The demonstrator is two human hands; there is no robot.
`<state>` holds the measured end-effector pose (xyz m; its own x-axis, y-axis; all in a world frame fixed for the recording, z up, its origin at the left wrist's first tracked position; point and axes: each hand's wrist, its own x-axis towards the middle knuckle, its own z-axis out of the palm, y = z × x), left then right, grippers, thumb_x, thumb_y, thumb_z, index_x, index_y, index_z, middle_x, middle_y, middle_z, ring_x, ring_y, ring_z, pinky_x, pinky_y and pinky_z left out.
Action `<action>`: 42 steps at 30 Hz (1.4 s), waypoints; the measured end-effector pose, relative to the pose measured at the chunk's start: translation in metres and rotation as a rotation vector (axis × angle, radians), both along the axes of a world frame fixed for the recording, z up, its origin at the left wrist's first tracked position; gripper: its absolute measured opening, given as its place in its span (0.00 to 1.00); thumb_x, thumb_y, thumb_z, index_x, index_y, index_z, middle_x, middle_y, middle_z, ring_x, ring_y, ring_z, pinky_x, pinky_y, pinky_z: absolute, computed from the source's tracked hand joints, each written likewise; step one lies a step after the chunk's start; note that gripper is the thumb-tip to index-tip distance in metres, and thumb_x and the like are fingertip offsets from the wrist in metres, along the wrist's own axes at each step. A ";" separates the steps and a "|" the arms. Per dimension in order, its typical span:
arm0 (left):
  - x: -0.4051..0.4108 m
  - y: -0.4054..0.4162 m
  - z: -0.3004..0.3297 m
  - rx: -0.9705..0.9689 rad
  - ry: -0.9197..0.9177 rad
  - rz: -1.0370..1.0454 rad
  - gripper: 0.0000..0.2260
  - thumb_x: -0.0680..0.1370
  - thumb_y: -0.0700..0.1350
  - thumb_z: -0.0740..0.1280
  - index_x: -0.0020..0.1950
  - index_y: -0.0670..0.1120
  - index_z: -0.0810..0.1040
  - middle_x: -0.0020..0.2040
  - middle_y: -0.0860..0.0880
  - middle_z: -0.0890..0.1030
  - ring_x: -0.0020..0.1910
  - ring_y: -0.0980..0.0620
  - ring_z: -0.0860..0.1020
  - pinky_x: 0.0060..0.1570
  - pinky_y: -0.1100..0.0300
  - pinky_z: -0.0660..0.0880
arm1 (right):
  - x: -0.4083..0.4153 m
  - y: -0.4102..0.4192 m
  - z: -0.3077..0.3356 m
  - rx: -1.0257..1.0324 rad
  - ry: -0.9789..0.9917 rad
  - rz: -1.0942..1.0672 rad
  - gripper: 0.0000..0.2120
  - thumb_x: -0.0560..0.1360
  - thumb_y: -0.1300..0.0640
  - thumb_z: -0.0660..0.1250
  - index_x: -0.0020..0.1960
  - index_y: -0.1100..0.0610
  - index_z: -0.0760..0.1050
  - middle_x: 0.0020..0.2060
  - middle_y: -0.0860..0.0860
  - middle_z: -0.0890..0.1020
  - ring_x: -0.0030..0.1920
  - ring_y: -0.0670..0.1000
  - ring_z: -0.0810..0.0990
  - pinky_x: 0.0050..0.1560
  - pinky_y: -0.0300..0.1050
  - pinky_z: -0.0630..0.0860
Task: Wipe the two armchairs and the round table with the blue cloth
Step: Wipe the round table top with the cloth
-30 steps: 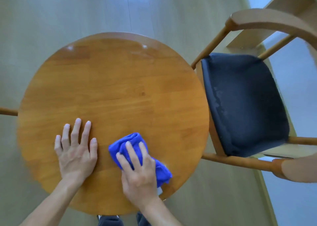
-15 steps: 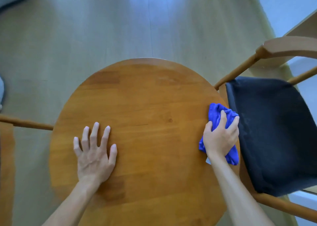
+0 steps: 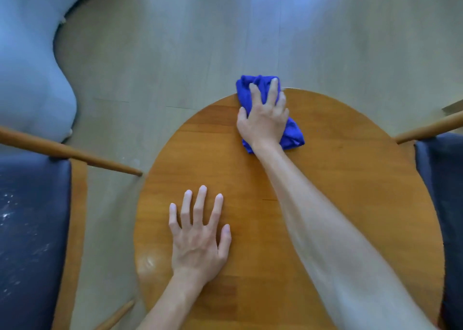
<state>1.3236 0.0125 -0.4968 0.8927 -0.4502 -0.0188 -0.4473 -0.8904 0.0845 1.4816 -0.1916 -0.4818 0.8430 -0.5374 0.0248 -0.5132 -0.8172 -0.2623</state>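
The round wooden table fills the middle of the head view. At its far edge lies the bunched blue cloth, and my right hand grips it with fingers curled over the top, arm stretched across the tabletop. Part of the cloth hangs past the rim. My left hand rests flat on the near left of the table with fingers spread. One armchair's dark seat with a wooden arm shows at the left, with pale specks on it. The other armchair shows at the right edge.
A pale blue-grey upholstered piece stands on the floor at the far left. Light wood-look flooring stretches beyond the table. The left chair's wooden arm reaches close to the table's left rim.
My right hand has swept the cloth from the table's near side, along the right edge, to the far edge. The left hand has stayed flat on the table. The view shifted right.
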 end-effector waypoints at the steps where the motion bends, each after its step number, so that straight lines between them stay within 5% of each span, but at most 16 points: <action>1: 0.000 -0.001 0.001 -0.015 0.002 0.004 0.26 0.75 0.55 0.58 0.72 0.50 0.69 0.74 0.42 0.65 0.73 0.37 0.61 0.69 0.34 0.56 | 0.003 0.030 0.000 0.000 -0.001 0.113 0.27 0.75 0.47 0.58 0.74 0.47 0.62 0.77 0.58 0.54 0.73 0.63 0.58 0.63 0.54 0.63; 6: -0.001 -0.001 0.001 -0.059 0.007 0.024 0.24 0.71 0.53 0.60 0.62 0.45 0.78 0.66 0.37 0.72 0.70 0.36 0.64 0.67 0.34 0.59 | -0.023 0.124 0.001 0.032 -0.017 0.850 0.22 0.72 0.51 0.62 0.66 0.47 0.74 0.73 0.55 0.66 0.67 0.61 0.68 0.56 0.52 0.67; 8: -0.001 0.000 0.000 -0.073 0.013 0.027 0.24 0.73 0.54 0.59 0.65 0.46 0.77 0.68 0.39 0.71 0.71 0.37 0.64 0.69 0.36 0.58 | -0.023 0.104 0.003 0.055 -0.001 0.969 0.23 0.71 0.53 0.63 0.66 0.48 0.74 0.72 0.55 0.68 0.66 0.59 0.70 0.54 0.52 0.69; 10: 0.000 0.002 -0.001 -0.092 0.012 0.014 0.26 0.74 0.56 0.59 0.70 0.49 0.72 0.71 0.41 0.68 0.72 0.39 0.63 0.70 0.37 0.56 | -0.025 0.059 0.003 0.086 -0.026 0.850 0.25 0.69 0.55 0.65 0.66 0.49 0.75 0.72 0.56 0.68 0.65 0.60 0.71 0.54 0.52 0.71; 16: 0.000 0.001 -0.001 -0.078 0.013 0.015 0.26 0.75 0.56 0.57 0.72 0.50 0.70 0.72 0.42 0.66 0.73 0.39 0.62 0.70 0.37 0.54 | -0.089 -0.131 0.004 -0.050 0.020 0.017 0.25 0.75 0.50 0.63 0.72 0.50 0.68 0.75 0.56 0.61 0.67 0.61 0.67 0.59 0.57 0.70; 22: -0.001 -0.003 0.003 -0.058 0.029 0.022 0.26 0.75 0.55 0.57 0.71 0.49 0.70 0.72 0.41 0.66 0.73 0.39 0.62 0.69 0.35 0.56 | -0.174 -0.106 0.000 0.002 -0.077 -0.526 0.24 0.75 0.53 0.61 0.71 0.54 0.68 0.74 0.60 0.62 0.68 0.64 0.67 0.60 0.60 0.67; 24: -0.001 -0.002 0.004 -0.078 0.036 0.022 0.25 0.76 0.55 0.57 0.71 0.48 0.70 0.72 0.42 0.67 0.73 0.39 0.62 0.70 0.37 0.55 | -0.170 -0.052 0.008 0.021 -0.085 -0.500 0.25 0.74 0.54 0.62 0.71 0.53 0.70 0.74 0.59 0.62 0.69 0.63 0.67 0.58 0.59 0.68; 29: 0.001 0.004 0.012 -0.369 0.156 0.128 0.27 0.76 0.53 0.53 0.72 0.43 0.68 0.72 0.47 0.69 0.74 0.46 0.62 0.73 0.43 0.51 | -0.197 0.104 0.020 0.225 -0.039 -0.005 0.25 0.73 0.49 0.57 0.69 0.51 0.72 0.75 0.58 0.61 0.73 0.62 0.62 0.63 0.58 0.67; 34: -0.002 0.006 0.031 -0.617 0.282 0.241 0.29 0.75 0.54 0.53 0.73 0.44 0.65 0.72 0.46 0.69 0.75 0.48 0.60 0.74 0.46 0.50 | -0.254 0.087 0.040 0.725 -0.091 0.143 0.26 0.76 0.49 0.48 0.73 0.45 0.66 0.77 0.45 0.55 0.77 0.44 0.52 0.74 0.42 0.56; 38: -0.037 -0.036 0.043 -0.436 0.199 0.262 0.30 0.73 0.58 0.60 0.72 0.48 0.67 0.73 0.39 0.62 0.72 0.39 0.60 0.67 0.41 0.61 | -0.299 -0.001 0.031 0.369 -0.077 -0.113 0.23 0.77 0.56 0.53 0.71 0.56 0.71 0.75 0.55 0.62 0.76 0.55 0.58 0.75 0.53 0.56; 42: -0.066 -0.093 0.043 -0.308 0.244 0.339 0.32 0.70 0.59 0.68 0.72 0.50 0.68 0.75 0.38 0.59 0.74 0.36 0.57 0.63 0.42 0.66 | -0.338 -0.029 0.004 0.100 0.067 -0.189 0.26 0.79 0.51 0.50 0.73 0.57 0.67 0.75 0.58 0.61 0.76 0.58 0.55 0.75 0.59 0.52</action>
